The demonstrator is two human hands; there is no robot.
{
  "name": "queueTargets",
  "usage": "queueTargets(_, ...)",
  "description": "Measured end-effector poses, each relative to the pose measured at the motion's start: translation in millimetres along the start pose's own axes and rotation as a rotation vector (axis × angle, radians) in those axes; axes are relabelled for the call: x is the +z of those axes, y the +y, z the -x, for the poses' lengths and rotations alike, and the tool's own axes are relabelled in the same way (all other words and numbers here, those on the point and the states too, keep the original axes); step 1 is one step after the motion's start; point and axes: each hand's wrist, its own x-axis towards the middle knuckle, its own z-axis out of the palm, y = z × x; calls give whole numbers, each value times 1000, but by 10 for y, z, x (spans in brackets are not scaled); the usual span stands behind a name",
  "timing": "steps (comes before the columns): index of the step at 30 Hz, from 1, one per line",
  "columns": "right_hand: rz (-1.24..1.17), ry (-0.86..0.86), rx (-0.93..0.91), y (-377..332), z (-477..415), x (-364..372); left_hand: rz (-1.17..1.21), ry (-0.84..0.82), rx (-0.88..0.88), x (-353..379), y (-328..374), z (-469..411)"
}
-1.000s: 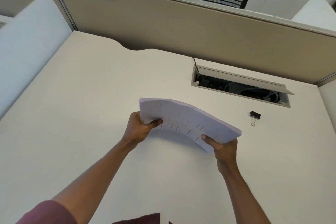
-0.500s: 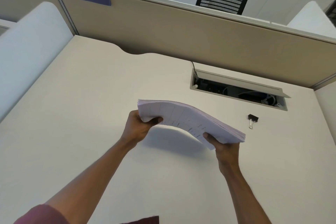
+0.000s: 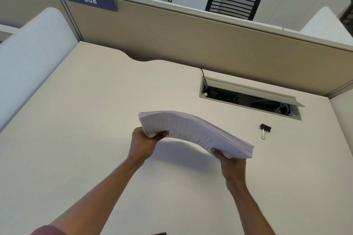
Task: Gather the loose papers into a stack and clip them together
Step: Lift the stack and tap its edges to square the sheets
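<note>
A thick stack of white printed papers (image 3: 193,131) hangs in the air above the desk, bowed upward in its middle. My left hand (image 3: 142,143) grips its left end, thumb on the near face. My right hand (image 3: 232,164) holds its lower right corner from below. A black binder clip (image 3: 265,129) with silver handles lies on the desk (image 3: 86,120) to the right of the stack, apart from both hands. The stack's shadow falls on the desk beneath it.
An open cable tray (image 3: 248,98) with wires is set into the desk behind the clip. A beige partition (image 3: 191,44) closes off the back, and white side panels (image 3: 28,59) stand at the left and right edges.
Both hands have lifted the stack a little higher off the desk and its bow has grown. The view has tilted up slightly. The binder clip has not moved.
</note>
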Motion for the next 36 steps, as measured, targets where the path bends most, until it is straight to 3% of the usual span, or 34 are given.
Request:
queueTargets(7,61,-67,118,199,-18,0,-155,14,-76,97,-169,29)
queueTargets(12,64,-35,76,202,-31,-63,-174,21,-37,86,-121,40)
queueTargets(16,83,-86,52,208,-9,-18,-290,95,114,86,-116,67)
queueTargets(19,111,-86,60,194,-22,-23,-355,117,76,87,-84,74)
queueTargets(23,116,-141,115,95,7,-64,-437,50,32,22,63,24)
queueTargets(26,68,-142,151,-12,75,-123,-558,-112,-60,-99,253,-100)
queueTargets(31,-93,-239,269,-71,170,-235,-283,-371,-349,-346,545,-252)
queueTargets(33,-162,-250,330,-72,234,-227,-167,-334,-416,-343,595,-227)
queueTargets(36,-263,-211,399,-43,335,-181,98,-152,-444,-196,570,-73)
